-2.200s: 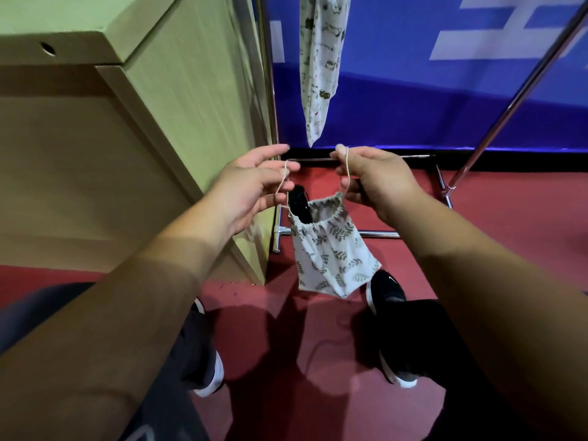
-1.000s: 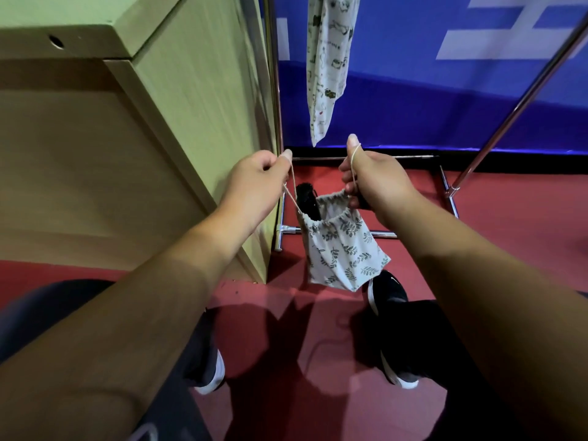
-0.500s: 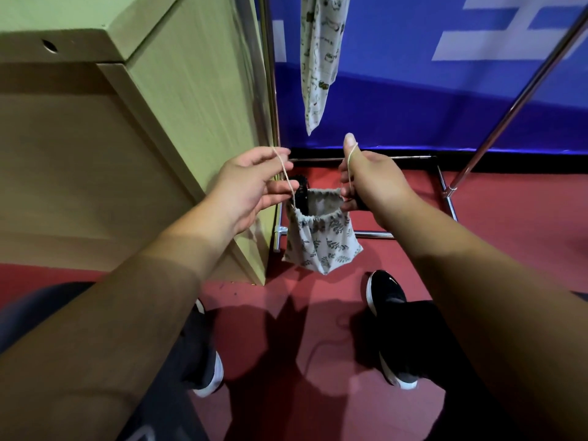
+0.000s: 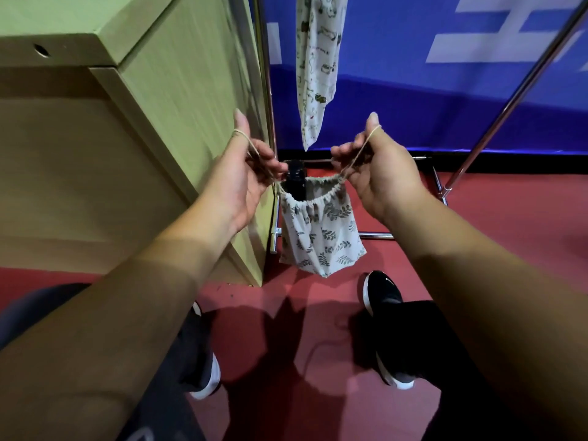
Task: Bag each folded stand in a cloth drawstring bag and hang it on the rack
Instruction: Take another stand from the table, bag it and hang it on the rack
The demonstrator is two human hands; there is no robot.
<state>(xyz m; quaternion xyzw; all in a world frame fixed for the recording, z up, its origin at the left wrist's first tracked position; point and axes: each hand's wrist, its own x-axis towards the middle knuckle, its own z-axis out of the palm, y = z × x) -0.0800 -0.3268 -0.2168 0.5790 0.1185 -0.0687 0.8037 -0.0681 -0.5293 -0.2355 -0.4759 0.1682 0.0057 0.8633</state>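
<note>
There's the left hand (image 4: 241,186) and right hand (image 4: 383,179) apart, each pinching a cord (image 4: 361,151); bag (image 4: 321,240) gapes, and the stand (image 4: 296,183) could tip out if one slips.

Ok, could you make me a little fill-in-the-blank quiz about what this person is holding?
The bag, hung by its drawstring between left hand and right hand, is printed with ____. The stand poking from its mouth is ____ in colour. The floor below is ____.
Missing words: leaves; black; red.
</note>
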